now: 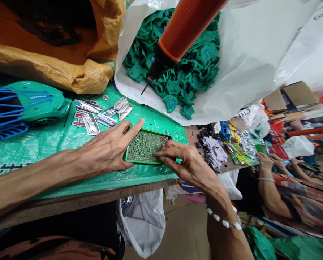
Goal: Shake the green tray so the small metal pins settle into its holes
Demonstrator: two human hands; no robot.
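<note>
A small green screw tray (142, 146), full of rows of holes with many tiny screws in them, lies on the green sheet. My left hand (114, 144) grips its left end, thumb at the near edge and index finger stretched past the far edge. At the tray's right end my right hand (187, 159) has its fingertips pinched together over the screws; anything between them is hidden. A heap of loose screws (164, 139) shows just beyond those fingers. Silvery plastic parts (102, 113) lie beyond my left hand.
An orange electric screwdriver (177, 36) hangs over a white sack (240, 72) of green plastic parts (175, 79). A green toy car (37, 101) stands left, below a yellow sack (96, 72). Other workers' hands (267, 162) are at right, near mixed parts (212, 151).
</note>
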